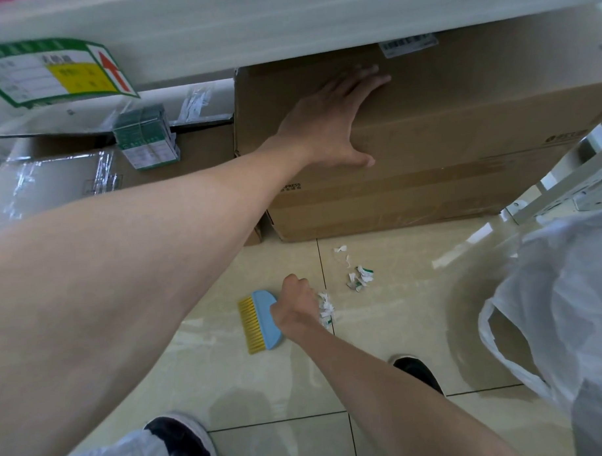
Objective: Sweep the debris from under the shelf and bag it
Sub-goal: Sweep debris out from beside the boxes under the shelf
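Box (pixel 426 138) print "PRESS"; right hand (pixel 293 305) grips brush (pixel 260 321).

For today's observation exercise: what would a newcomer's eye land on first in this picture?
Probably the long left arm reaching across the frame, its left hand flat and open on the big cardboard box under the shelf. Next, low in the centre, the right hand gripping a blue brush with yellow bristles beside torn paper scraps on the tiles.

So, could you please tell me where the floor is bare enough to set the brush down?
Bare tile lies left of the blue brush with yellow bristles, below the left forearm, and between the paper scraps and white plastic bag. Crowded: the scraps beside the right hand, below the cardboard box.
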`<state>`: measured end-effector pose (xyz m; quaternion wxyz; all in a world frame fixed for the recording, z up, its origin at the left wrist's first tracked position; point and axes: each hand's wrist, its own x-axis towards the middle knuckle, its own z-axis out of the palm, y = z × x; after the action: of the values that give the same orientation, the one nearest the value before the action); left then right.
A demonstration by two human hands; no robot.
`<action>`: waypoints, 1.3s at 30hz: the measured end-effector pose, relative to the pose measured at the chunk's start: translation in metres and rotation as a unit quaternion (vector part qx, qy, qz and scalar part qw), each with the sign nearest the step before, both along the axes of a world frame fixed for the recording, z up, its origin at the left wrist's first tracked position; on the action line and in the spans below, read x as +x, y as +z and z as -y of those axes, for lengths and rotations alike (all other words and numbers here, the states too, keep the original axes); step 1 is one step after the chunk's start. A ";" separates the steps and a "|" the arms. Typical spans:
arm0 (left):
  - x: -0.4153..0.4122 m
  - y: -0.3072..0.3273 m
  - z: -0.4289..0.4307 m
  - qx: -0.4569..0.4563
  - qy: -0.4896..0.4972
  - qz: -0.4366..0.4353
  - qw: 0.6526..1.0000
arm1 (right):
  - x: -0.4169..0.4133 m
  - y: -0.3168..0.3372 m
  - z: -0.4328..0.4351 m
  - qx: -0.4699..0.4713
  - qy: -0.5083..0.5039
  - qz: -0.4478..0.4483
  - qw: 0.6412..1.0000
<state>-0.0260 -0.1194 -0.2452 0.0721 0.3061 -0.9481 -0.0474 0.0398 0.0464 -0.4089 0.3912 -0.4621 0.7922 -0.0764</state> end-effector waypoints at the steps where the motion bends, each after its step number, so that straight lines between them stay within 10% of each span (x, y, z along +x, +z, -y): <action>1: 0.000 0.000 0.000 0.000 0.000 0.000 1.000 | -0.005 -0.002 -0.001 0.001 -0.002 -0.006 1.000; 39: 0.000 0.003 -0.005 -0.006 0.008 -0.005 1.000 | -0.173 -0.014 -0.018 0.048 -0.105 -0.118 0.986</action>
<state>-0.0265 -0.1147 -0.2418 0.0794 0.3130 -0.9455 -0.0425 -0.1328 0.0644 -0.4234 0.3069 -0.3628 0.8795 -0.0238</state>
